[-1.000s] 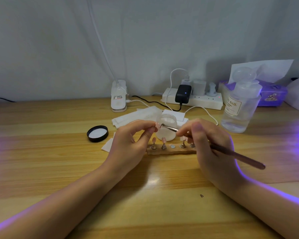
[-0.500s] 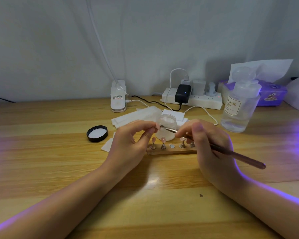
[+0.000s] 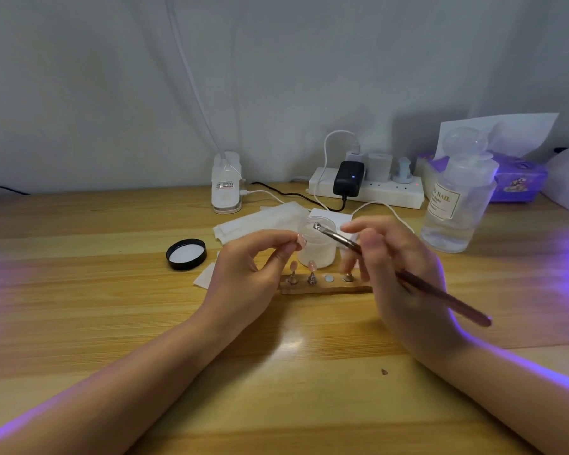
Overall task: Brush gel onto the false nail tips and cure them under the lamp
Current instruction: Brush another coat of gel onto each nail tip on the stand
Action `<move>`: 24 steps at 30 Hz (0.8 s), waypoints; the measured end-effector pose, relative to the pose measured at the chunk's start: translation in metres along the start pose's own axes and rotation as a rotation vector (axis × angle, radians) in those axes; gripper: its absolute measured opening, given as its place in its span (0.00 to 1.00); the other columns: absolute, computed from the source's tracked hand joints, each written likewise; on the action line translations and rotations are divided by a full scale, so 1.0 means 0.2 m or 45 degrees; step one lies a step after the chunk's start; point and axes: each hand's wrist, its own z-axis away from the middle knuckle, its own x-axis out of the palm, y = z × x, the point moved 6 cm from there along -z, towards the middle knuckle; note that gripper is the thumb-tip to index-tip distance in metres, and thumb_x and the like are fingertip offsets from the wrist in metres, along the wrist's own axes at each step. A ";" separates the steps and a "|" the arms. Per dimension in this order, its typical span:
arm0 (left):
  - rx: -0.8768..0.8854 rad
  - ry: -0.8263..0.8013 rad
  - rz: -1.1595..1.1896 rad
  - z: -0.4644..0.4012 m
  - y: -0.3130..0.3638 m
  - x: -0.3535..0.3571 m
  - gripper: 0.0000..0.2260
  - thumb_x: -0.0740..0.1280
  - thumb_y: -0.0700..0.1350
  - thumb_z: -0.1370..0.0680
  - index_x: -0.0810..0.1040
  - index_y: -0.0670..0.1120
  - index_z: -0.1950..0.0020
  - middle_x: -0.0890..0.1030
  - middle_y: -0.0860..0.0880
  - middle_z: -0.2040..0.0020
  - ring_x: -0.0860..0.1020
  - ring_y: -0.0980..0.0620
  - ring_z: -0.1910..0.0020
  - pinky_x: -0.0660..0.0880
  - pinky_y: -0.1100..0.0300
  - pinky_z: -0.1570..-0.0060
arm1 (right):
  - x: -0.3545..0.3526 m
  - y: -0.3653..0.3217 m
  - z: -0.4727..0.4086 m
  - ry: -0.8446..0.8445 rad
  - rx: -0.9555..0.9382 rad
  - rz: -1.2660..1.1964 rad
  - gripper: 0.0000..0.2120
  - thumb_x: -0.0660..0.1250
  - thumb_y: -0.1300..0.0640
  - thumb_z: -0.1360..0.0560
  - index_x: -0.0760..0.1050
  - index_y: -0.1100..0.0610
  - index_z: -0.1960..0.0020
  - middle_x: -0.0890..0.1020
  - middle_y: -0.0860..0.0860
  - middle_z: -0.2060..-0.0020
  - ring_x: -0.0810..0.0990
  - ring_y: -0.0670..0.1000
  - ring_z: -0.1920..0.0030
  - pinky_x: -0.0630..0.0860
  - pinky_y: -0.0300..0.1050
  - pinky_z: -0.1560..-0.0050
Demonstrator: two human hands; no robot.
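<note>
My left hand [image 3: 248,274] pinches a pale pink false nail tip [image 3: 301,240] between thumb and forefinger, just above the table. My right hand [image 3: 398,274] grips a brown gel brush [image 3: 440,295]; its metal ferrule and bristles [image 3: 317,227] reach over the open white gel jar [image 3: 317,246]. In front of the jar lies a wooden nail stand [image 3: 322,286] with small metal pegs. Two pegs on its left carry pink tips [image 3: 293,266]; one spot shows a bare disc [image 3: 329,278]. My right hand hides the stand's right end.
The jar's black lid [image 3: 186,253] lies open to the left. White wipes [image 3: 260,220] sit behind the jar. At the back stand a white lamp base [image 3: 225,183], a power strip [image 3: 375,190], a clear liquid bottle [image 3: 457,198] and a purple tissue box [image 3: 519,182]. Purple light falls from the right.
My right hand has lifted and swung the brush tip away from the held nail tip, up over the gel jar. My left hand keeps its pinch in place.
</note>
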 end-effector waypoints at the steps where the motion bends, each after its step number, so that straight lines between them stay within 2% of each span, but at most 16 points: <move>1: 0.001 0.002 0.003 0.00 0.00 0.00 0.14 0.67 0.35 0.26 0.78 0.55 0.54 0.80 0.61 0.56 0.78 0.66 0.52 0.70 0.75 0.51 | 0.01 -0.01 0.00 -0.018 0.002 0.046 0.08 0.56 0.50 0.24 0.73 0.47 0.51 0.79 0.46 0.67 0.78 0.43 0.64 0.73 0.36 0.63; 3: 0.008 0.003 -0.002 0.00 0.00 0.00 0.13 0.67 0.35 0.26 0.79 0.54 0.53 0.81 0.60 0.56 0.78 0.65 0.52 0.71 0.74 0.51 | 0.02 -0.03 0.00 -0.050 -0.046 0.170 0.09 0.57 0.51 0.25 0.76 0.49 0.53 0.81 0.46 0.63 0.79 0.45 0.60 0.75 0.42 0.58; 6: 0.017 -0.002 -0.008 0.00 0.00 0.00 0.12 0.67 0.35 0.26 0.79 0.53 0.53 0.81 0.59 0.56 0.78 0.64 0.52 0.71 0.73 0.51 | 0.03 -0.05 0.00 -0.061 -0.122 0.275 0.13 0.59 0.52 0.26 0.79 0.56 0.57 0.82 0.48 0.64 0.79 0.48 0.61 0.74 0.50 0.57; 9: 0.016 0.010 -0.002 0.00 0.00 0.00 0.14 0.67 0.34 0.26 0.79 0.54 0.54 0.80 0.60 0.57 0.78 0.66 0.53 0.70 0.75 0.52 | 0.03 -0.04 0.00 -0.075 -0.116 0.290 0.16 0.56 0.51 0.25 0.80 0.56 0.59 0.82 0.46 0.64 0.78 0.46 0.61 0.73 0.48 0.57; 14: 0.013 0.010 -0.002 0.00 0.00 0.00 0.15 0.67 0.35 0.26 0.77 0.57 0.54 0.80 0.62 0.57 0.77 0.68 0.53 0.70 0.76 0.52 | 0.01 -0.03 0.02 -0.012 -0.153 0.196 0.22 0.53 0.47 0.22 0.78 0.56 0.65 0.79 0.46 0.71 0.75 0.39 0.66 0.70 0.45 0.59; 18: 0.018 0.001 -0.017 0.00 0.00 0.00 0.14 0.67 0.35 0.26 0.78 0.56 0.54 0.80 0.61 0.56 0.78 0.67 0.52 0.70 0.75 0.52 | 0.01 -0.03 0.00 -0.001 -0.109 0.187 0.16 0.53 0.52 0.24 0.78 0.54 0.60 0.80 0.44 0.66 0.77 0.40 0.62 0.72 0.42 0.58; 21: 0.031 0.002 -0.030 0.00 0.00 0.00 0.15 0.67 0.35 0.26 0.78 0.57 0.54 0.80 0.61 0.57 0.78 0.66 0.53 0.71 0.74 0.52 | 0.05 -0.04 0.00 -0.097 -0.147 0.290 0.16 0.55 0.51 0.24 0.80 0.56 0.56 0.81 0.45 0.62 0.80 0.44 0.59 0.74 0.50 0.55; 22: 0.030 0.007 -0.030 0.00 0.00 0.00 0.16 0.67 0.35 0.26 0.77 0.58 0.54 0.80 0.63 0.57 0.78 0.67 0.53 0.71 0.75 0.52 | 0.05 -0.04 0.00 -0.103 -0.159 0.307 0.17 0.55 0.50 0.23 0.81 0.56 0.57 0.82 0.46 0.62 0.80 0.46 0.60 0.74 0.52 0.56; 24: 0.028 0.014 -0.030 0.00 0.00 0.00 0.17 0.67 0.35 0.26 0.76 0.59 0.54 0.79 0.64 0.57 0.78 0.67 0.53 0.71 0.75 0.52 | 0.04 -0.04 0.01 -0.068 -0.184 0.294 0.19 0.55 0.50 0.23 0.81 0.57 0.60 0.81 0.45 0.67 0.79 0.43 0.63 0.74 0.50 0.58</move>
